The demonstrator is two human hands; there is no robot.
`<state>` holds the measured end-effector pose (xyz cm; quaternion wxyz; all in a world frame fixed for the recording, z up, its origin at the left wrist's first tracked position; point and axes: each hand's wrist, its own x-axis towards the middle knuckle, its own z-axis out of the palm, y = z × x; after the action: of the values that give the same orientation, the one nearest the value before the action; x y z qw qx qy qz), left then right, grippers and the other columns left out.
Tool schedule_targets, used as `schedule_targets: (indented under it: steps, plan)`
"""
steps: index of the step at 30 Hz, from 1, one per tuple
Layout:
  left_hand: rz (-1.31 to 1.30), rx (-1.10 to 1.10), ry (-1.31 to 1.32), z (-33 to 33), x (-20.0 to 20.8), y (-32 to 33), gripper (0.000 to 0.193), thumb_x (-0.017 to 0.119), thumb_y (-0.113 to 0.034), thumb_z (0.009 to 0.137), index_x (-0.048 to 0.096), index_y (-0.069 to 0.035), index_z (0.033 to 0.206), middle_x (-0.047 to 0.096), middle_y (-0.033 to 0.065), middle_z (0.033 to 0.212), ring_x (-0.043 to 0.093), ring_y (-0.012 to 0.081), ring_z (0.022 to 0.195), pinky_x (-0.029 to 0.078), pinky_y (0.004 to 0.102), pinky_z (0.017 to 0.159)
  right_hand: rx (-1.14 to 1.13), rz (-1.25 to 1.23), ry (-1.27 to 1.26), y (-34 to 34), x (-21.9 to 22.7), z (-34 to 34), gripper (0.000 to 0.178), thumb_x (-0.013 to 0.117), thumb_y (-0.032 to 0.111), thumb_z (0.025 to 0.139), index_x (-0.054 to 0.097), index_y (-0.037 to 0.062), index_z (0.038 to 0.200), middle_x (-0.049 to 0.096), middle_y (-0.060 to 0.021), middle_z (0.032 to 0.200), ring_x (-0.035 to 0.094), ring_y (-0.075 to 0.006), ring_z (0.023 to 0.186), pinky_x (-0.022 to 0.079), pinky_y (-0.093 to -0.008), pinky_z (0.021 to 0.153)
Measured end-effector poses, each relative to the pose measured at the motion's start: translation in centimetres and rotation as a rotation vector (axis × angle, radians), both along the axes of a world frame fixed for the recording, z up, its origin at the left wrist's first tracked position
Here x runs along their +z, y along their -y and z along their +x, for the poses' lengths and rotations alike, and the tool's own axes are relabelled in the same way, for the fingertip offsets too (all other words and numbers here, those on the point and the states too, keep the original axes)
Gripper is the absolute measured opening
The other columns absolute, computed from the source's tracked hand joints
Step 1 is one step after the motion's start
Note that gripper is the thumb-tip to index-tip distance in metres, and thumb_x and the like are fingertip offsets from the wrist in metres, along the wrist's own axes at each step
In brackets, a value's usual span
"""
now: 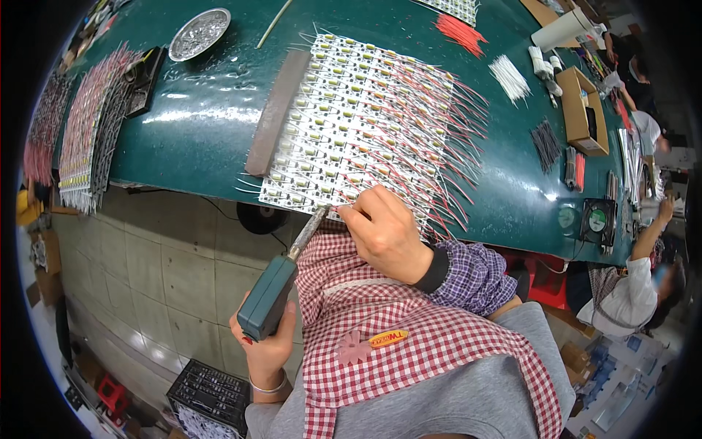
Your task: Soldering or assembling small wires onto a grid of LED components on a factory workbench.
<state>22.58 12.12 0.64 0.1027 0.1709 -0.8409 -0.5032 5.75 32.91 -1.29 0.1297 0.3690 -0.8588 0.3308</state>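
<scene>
Farthest out to the left of the left hand, wire-tailed board strips (pixel 93 132) lie in a bundle on the green workbench (pixel 175 143). A shallow bowl (pixel 199 36) stands well beyond that hand, near the far edge. The left hand (pixel 269 344) is wrapped around the green handle of a soldering iron (pixel 270 293), whose metal tip points away and reaches the near edge of a circuit-board panel (pixel 318 139); actual contact cannot be confirmed. Ahead of both hands, a brown bar (pixel 278 113) lies along the panel's left side. The right hand (pixel 387 234) is at the panel's near edge, just right of the iron's tip, thumb and forefinger drawn narrow together; what is between them is too small to tell. Red and white leads (pixel 461 146) fan out beyond it to the right. Farther out on that side lie loose red wires (pixel 459 34), white wires (pixel 510 79), black wires (pixel 545 145), an open cardboard box (pixel 585 117) and, nearer, a small fan (pixel 598 222).
</scene>
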Motion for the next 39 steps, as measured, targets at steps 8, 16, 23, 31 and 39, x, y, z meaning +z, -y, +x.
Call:
schedule_targets:
  steps: [8, 16, 23, 31, 39]
  plan:
    - [0.190, 0.108, -0.052, 1.1, -0.5, -0.1, 0.031, 0.071, 0.009, 0.084, 0.065, 0.007, 0.114, 0.067, 0.0093, 0.093, 0.057, 0.0093, 0.062, 0.045, 0.0230, 0.053, -0.008, -0.007, -0.011, 0.0, -0.2, 0.0, 0.024, 0.063, -0.003, 0.070, 0.067, -0.0029, 0.093, 0.053, -0.0101, 0.084, 0.053, -0.0259, 0.080, 0.048, -0.0360, 0.069]
    - [0.317, 0.225, -0.009, 0.4, 0.6, -0.9, 0.030, 0.079, 0.004, 0.078, 0.071, 0.009, 0.107, 0.074, 0.0118, 0.096, 0.071, 0.0175, 0.081, 0.055, 0.0288, 0.073, -0.011, -0.030, -0.013, 0.1, -0.2, 0.0, 0.024, 0.064, -0.002, 0.069, 0.068, -0.0025, 0.093, 0.053, -0.0098, 0.083, 0.053, -0.0261, 0.080, 0.048, -0.0359, 0.069]
    - [0.300, 0.223, -0.013, 0.9, 0.2, -0.5, 0.030, 0.079, 0.003, 0.078, 0.070, 0.009, 0.106, 0.073, 0.0115, 0.095, 0.069, 0.0159, 0.080, 0.055, 0.0280, 0.071, -0.028, -0.075, -0.043, 0.0, 0.3, 0.6, 0.020, 0.066, -0.002, 0.073, 0.069, 0.0000, 0.093, 0.052, -0.0089, 0.083, 0.054, -0.0258, 0.079, 0.045, -0.0370, 0.066]
    - [0.217, 0.314, -0.189, -0.3, -0.6, 0.2, 0.029, 0.080, 0.004, 0.082, 0.070, 0.008, 0.109, 0.071, 0.0077, 0.092, 0.064, 0.0126, 0.070, 0.051, 0.0233, 0.061, -0.187, -0.167, 0.008, -5.4, 3.6, -1.1, 0.019, 0.076, -0.004, 0.074, 0.070, 0.0042, 0.090, 0.056, -0.0087, 0.078, 0.056, -0.0273, 0.074, 0.045, -0.0370, 0.064]
    - [-1.044, 0.321, -0.748, -3.4, 12.3, 12.4, 0.032, 0.062, -0.020, 0.099, 0.066, 0.003, 0.122, 0.070, 0.0171, 0.109, 0.068, 0.0243, 0.097, 0.057, 0.0373, 0.077, -0.546, -0.151, -0.114, -17.1, 3.0, -13.2, 0.003, 0.074, 0.007, 0.081, 0.072, 0.0055, 0.081, 0.061, -0.0096, 0.080, 0.060, -0.0298, 0.081, 0.047, -0.0405, 0.072]
